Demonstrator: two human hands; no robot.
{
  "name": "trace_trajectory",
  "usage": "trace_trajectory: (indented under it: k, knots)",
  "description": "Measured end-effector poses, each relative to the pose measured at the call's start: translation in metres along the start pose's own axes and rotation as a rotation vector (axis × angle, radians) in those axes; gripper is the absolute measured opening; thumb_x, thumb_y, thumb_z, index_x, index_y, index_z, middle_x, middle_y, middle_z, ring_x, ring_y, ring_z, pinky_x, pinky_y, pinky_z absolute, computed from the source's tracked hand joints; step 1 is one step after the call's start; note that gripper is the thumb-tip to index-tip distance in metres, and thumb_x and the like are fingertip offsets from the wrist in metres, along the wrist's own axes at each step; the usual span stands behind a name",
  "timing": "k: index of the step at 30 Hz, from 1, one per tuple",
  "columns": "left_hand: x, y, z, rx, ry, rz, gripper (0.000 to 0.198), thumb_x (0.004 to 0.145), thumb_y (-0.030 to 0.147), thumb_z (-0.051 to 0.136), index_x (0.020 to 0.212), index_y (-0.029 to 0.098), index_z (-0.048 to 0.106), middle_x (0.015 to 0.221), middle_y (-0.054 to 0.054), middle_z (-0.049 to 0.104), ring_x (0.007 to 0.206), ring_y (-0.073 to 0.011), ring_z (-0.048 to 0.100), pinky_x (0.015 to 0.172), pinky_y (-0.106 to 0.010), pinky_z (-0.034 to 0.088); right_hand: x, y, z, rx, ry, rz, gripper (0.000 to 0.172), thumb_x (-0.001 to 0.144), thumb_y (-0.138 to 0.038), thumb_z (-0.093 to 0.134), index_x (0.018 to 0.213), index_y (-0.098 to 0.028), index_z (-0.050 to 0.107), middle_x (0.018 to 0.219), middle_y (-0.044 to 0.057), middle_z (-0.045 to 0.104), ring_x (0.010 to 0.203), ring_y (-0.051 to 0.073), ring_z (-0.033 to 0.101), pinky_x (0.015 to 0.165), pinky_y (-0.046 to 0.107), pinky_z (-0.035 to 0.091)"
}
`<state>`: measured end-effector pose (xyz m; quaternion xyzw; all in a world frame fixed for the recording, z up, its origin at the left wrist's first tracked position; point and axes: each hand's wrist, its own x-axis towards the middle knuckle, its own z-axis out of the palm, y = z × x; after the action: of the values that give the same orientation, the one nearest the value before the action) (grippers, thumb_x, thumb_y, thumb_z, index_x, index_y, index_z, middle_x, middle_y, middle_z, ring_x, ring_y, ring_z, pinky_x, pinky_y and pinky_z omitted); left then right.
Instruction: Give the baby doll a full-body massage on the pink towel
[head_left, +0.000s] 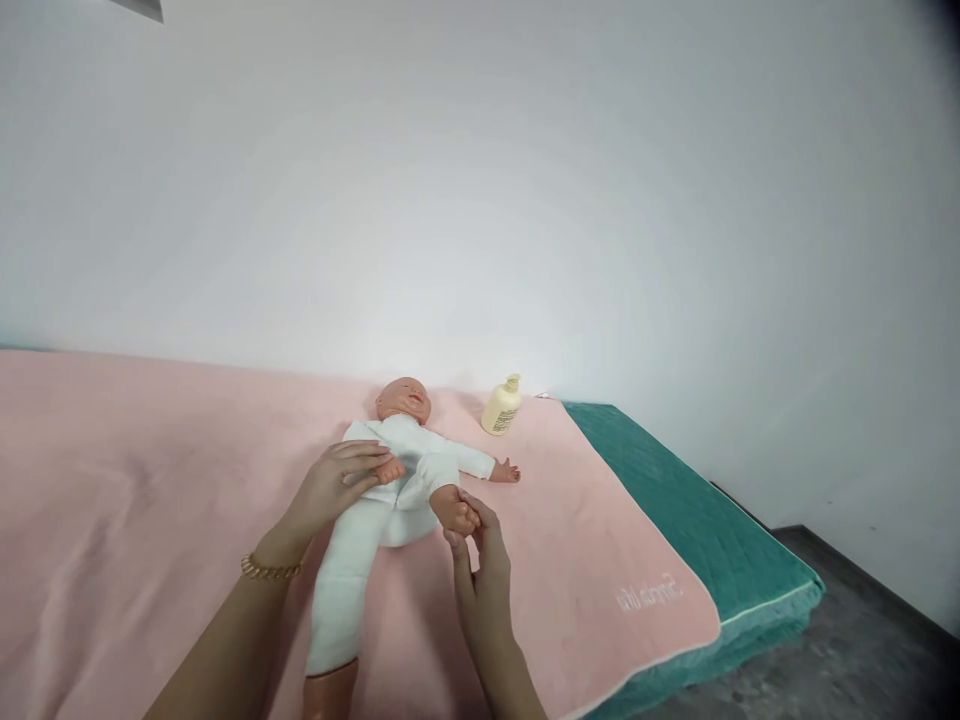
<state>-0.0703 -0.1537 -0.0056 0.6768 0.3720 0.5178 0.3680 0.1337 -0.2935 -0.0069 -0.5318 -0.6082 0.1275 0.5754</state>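
Note:
A baby doll (405,440) in white clothes lies on its back on a pink blanket (585,560), its head toward the wall. My left hand (341,480), with a beaded bracelet (270,570) at the wrist, is closed round the doll's arm near its small hand (391,470), over the belly. Between the thumb and fingers of my right hand (484,560) is the doll's foot (454,510), raised with that leg bent. The other leg (345,590) stretches straight toward me. Out to the right reaches the doll's free arm (469,460).
A pale yellow pump bottle (501,408) stands upright on the blanket, right of the doll's head. Beneath the blanket, a green mattress (675,500) shows at the right, its edge above a grey floor (750,660). A white wall (480,180) rises behind.

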Motion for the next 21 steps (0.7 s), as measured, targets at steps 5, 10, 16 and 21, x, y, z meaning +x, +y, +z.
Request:
trace_trajectory:
  k: [5, 10, 16, 21]
  knots:
    - [0.002, -0.004, 0.001, 0.007, -0.019, 0.027, 0.020, 0.063, 0.036, 0.078, 0.081, 0.029, 0.077, 0.099, -0.005, 0.075, 0.109, -0.0281, 0.062, 0.107, -0.044, 0.039, 0.000, 0.001, 0.002, -0.008, -0.003, -0.024, 0.035, 0.093, -0.028, 0.050, 0.127, -0.022, 0.052, 0.124, 0.010, 0.062, 0.113, 0.022, 0.061, 0.092, 0.036, 0.054]
    - [-0.001, 0.000, -0.004, -0.068, 0.103, -0.062, 0.024, 0.059, 0.033, 0.081, 0.082, 0.025, 0.077, 0.103, -0.006, 0.073, 0.110, -0.0274, 0.062, 0.108, -0.043, 0.040, -0.006, -0.001, -0.003, -0.003, -0.021, -0.028, 0.035, 0.092, -0.027, 0.051, 0.127, -0.023, 0.052, 0.124, 0.010, 0.061, 0.115, 0.023, 0.059, 0.094, 0.037, 0.053]
    - [0.000, 0.006, -0.017, -0.247, 0.384, -0.198, 0.033, 0.063, 0.027, 0.079, 0.094, 0.019, 0.074, 0.104, -0.007, 0.073, 0.105, -0.0260, 0.064, 0.101, -0.041, 0.047, -0.030, 0.000, -0.014, 0.030, 0.020, -0.107, 0.034, 0.091, -0.025, 0.052, 0.125, -0.025, 0.052, 0.125, 0.011, 0.060, 0.119, 0.025, 0.057, 0.097, 0.042, 0.051]
    - [0.009, -0.017, -0.037, -0.633, 0.677, -0.252, 0.016, 0.075, 0.018, 0.070, 0.091, 0.019, 0.070, 0.115, -0.004, 0.068, 0.110, -0.0180, 0.062, 0.098, -0.030, 0.049, -0.057, 0.011, -0.021, 0.024, 0.015, -0.272, 0.033, 0.090, -0.028, 0.052, 0.123, -0.024, 0.053, 0.123, 0.013, 0.061, 0.118, 0.028, 0.058, 0.094, 0.046, 0.053]
